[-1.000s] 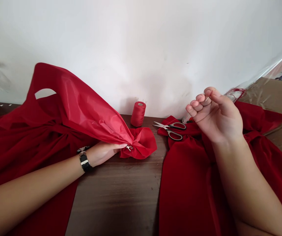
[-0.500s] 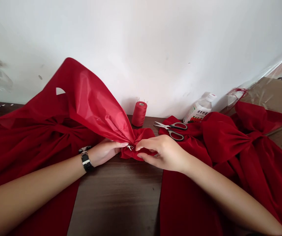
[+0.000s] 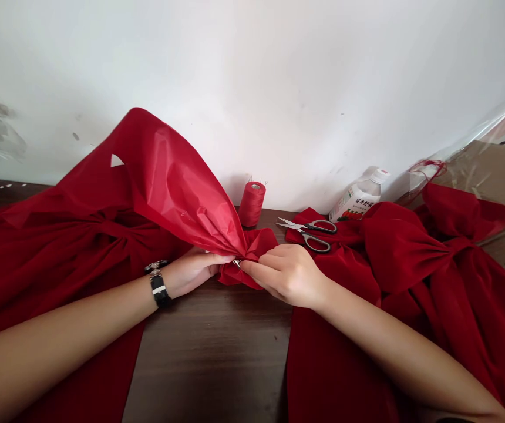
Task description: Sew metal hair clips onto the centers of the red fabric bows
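Note:
Glossy red fabric [image 3: 177,182] rises in a loose loop from a tightly gathered spot at the middle. My left hand [image 3: 193,271], with a black watch on its wrist, grips this gathered spot, thumb on top and fingers underneath. Beside the thumb tip a small silvery metal piece [image 3: 236,262] lies on the gather; its exact kind is too small to make out. My right hand [image 3: 288,271] is closed, its fingertips pinched at the right end of the metal piece. Beneath both hands, a ruffled red end [image 3: 261,239] of the fabric spreads out.
Behind the hands stands a spool of red thread [image 3: 252,204] with needles at its top. Open scissors [image 3: 312,231] rest on red cloth to the right, near a labelled bottle [image 3: 360,197]. Red bows [image 3: 406,249] lie at right, more red cloth [image 3: 59,258] at left. A white wall backs the table [image 3: 208,358].
My right fingers, apart from the metal piece before, have closed and moved slightly left onto it. My left hand keeps its grip on the gathered fabric.

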The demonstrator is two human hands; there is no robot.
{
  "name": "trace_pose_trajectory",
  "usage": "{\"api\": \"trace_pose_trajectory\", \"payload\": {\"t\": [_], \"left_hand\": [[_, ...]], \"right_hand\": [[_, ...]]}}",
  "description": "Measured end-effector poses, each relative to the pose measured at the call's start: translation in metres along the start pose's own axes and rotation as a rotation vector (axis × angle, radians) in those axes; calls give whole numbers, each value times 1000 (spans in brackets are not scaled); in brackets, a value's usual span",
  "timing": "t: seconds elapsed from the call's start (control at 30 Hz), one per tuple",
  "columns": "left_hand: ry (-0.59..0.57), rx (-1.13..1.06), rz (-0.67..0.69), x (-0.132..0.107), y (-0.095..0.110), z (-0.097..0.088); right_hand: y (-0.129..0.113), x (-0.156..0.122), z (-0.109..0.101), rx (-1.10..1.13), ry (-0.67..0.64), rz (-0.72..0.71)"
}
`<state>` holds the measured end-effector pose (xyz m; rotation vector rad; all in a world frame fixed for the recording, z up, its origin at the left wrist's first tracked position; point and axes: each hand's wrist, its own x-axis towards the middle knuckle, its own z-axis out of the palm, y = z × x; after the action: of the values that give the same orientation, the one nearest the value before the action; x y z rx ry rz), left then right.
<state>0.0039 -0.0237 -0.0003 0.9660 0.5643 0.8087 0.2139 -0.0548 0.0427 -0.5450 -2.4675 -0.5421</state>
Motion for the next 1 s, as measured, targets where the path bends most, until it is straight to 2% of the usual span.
{"api": "trace_pose_trajectory", "payload": {"t": [0.13, 0.3, 0.37, 0.6, 0.77, 0.9, 1.0], "left_hand": [[-13, 8, -2, 0, 0, 0], [-13, 39, -8, -1, 0, 0], [-8, 42, -11, -2, 0, 0], [-27, 50, -5, -1, 0, -2], [-19, 41, -10, -2, 0, -2], [-12, 34, -12, -2, 1, -2], [-11, 14, -20, -2, 1, -1]], "right_hand": [[3, -3, 3, 116, -4, -4], [7, -1, -2, 562, -77, 236], [8, 0, -5, 657, -84, 316], [9, 2, -9, 681, -30, 451], [9, 0, -5, 660, -57, 461], [12, 1, -10, 763, -55, 468], [18, 5, -25, 910, -24, 567]]}}
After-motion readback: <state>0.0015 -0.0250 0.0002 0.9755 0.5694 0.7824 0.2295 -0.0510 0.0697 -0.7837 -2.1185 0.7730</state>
